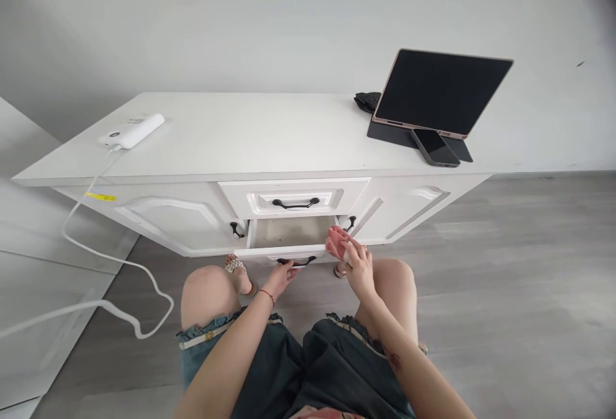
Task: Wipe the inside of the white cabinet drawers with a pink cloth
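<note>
A lower drawer (289,233) of the white cabinet is pulled out, and the part of its pale inside that shows holds no large object. My left hand (282,278) is at its front, with the fingers curled around the black drawer handle (302,262). Just above the drawer's right front corner, my right hand (357,266) grips a pink cloth (336,242), bunched or folded. Some of the cloth is hidden behind the fingers. Above, the upper drawer (296,201) is closed.
On the cabinet top (250,136) stand a tablet (440,92), a phone (436,147) and a crumpled black item (367,101) at right. A white power bank (135,130) lies at left, its white cable (125,258) hanging to the side. My knees flank the drawer.
</note>
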`<state>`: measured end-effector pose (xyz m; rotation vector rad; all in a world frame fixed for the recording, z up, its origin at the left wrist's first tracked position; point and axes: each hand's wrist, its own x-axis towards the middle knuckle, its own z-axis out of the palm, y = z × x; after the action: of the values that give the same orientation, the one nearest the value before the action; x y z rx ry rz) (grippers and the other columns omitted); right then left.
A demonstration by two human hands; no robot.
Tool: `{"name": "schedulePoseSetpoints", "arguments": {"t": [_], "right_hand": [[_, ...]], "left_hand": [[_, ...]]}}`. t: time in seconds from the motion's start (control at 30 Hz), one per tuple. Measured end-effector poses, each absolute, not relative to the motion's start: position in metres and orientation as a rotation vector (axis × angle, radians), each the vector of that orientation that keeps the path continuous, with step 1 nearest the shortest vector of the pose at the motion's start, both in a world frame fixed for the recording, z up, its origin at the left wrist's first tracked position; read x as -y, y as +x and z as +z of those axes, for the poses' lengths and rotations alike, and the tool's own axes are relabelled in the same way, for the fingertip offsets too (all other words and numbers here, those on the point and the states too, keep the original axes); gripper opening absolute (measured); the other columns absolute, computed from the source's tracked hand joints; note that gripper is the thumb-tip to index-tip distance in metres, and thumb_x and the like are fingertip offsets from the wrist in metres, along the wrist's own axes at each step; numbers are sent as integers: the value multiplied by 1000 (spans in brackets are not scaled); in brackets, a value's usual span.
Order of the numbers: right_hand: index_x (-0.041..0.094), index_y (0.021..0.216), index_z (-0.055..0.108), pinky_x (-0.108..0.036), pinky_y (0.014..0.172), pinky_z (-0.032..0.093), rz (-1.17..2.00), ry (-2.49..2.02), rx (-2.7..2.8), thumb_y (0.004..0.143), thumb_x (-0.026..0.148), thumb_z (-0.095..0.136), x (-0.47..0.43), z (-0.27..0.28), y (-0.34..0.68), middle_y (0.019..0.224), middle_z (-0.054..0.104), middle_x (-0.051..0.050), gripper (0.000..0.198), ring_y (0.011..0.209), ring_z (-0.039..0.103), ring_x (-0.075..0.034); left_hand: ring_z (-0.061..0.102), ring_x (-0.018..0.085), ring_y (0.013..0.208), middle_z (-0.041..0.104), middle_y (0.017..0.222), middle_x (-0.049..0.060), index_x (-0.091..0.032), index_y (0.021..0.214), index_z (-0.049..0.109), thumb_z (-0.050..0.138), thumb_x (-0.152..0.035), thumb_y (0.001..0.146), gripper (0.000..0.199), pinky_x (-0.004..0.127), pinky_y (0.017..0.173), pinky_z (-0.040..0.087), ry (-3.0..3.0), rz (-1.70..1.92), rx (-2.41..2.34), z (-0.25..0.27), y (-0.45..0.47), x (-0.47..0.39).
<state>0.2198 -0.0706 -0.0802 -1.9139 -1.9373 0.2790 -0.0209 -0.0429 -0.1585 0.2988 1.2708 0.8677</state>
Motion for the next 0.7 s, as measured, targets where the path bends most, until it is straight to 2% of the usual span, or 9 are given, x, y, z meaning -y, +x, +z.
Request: {"name": "schedulePoseSetpoints", "arguments": {"t": [0.13, 0.23, 0.3, 0.37, 0.4, 0.47, 0.57, 0.63, 0.7], "right_hand": [[34, 138, 49, -50, 91, 36, 293, -1969, 2058, 85, 8, 37, 59, -80, 172, 150, 35, -4, 60, 114, 40, -35], [39, 141, 44, -49, 86, 37, 269, -1850, 2225, 91, 15, 37, 53, -76, 131, 151, 36, -4, 56, 113, 38, -36], [39, 143, 42, -49, 86, 36, 200, -1729, 2279, 93, 18, 39, 49, -78, 103, 149, 40, -5, 54, 113, 38, -35], [38, 142, 43, -49, 85, 36, 134, -1602, 2323, 95, 23, 41, 46, -83, 75, 147, 43, -5, 50, 111, 38, -33], [39, 142, 42, -49, 85, 36, 104, -1535, 2354, 96, 25, 41, 44, -87, 62, 146, 44, -4, 48, 110, 39, -33], [41, 141, 42, -49, 85, 36, 45, -1383, 2443, 97, 27, 40, 39, -94, 41, 146, 45, -2, 46, 109, 39, -31], [41, 134, 49, -49, 89, 34, -23, -1070, 2643, 98, 26, 39, 31, -103, 26, 144, 47, 1, 40, 114, 38, -28], [37, 127, 54, -48, 91, 33, -46, -887, 2739, 99, 25, 39, 25, -108, 31, 143, 49, 1, 35, 119, 37, -27], [32, 121, 58, -47, 92, 32, -53, -788, 2788, 98, 24, 41, 21, -113, 47, 142, 50, 0, 30, 122, 36, -27]], "left_hand": [[66, 12, 71, 71, 87, 3, -19, 81, 57, 65, -26, 82, 10, 24, 69, 46, 335, 902, -1292, -156, -17, 43], [65, 12, 69, 68, 81, 2, -19, 77, 59, 59, -25, 85, 10, 24, 68, 47, 374, 938, -1356, -150, -9, 45], [64, 15, 75, 65, 78, 4, -20, 72, 63, 50, -24, 88, 21, 27, 73, 50, 409, 961, -1383, -142, -7, 41], [62, 21, 91, 65, 79, 8, -22, 65, 65, 45, -18, 87, 30, 35, 86, 49, 517, 987, -1422, -129, -9, 33], [58, 24, 102, 65, 83, 9, -23, 62, 65, 46, -14, 85, 31, 40, 95, 45, 631, 992, -1473, -122, -12, 27], [44, 31, 125, 65, 94, 11, -24, 60, 64, 54, -8, 79, 28, 56, 109, 27, 915, 981, -1650, -108, -18, 17], [13, 41, 142, 59, 115, 12, -22, 63, 62, 60, -10, 77, 19, 72, 108, 4, 1080, 984, -1978, -98, -21, 13], [-1, 40, 145, 54, 126, 13, -22, 67, 61, 60, -14, 79, 15, 71, 108, 3, 894, 1068, -1995, -103, -19, 18], [4, 37, 146, 53, 130, 12, -22, 73, 60, 62, -15, 79, 10, 64, 110, 14, 628, 1122, -1738, -114, -15, 29]]}}
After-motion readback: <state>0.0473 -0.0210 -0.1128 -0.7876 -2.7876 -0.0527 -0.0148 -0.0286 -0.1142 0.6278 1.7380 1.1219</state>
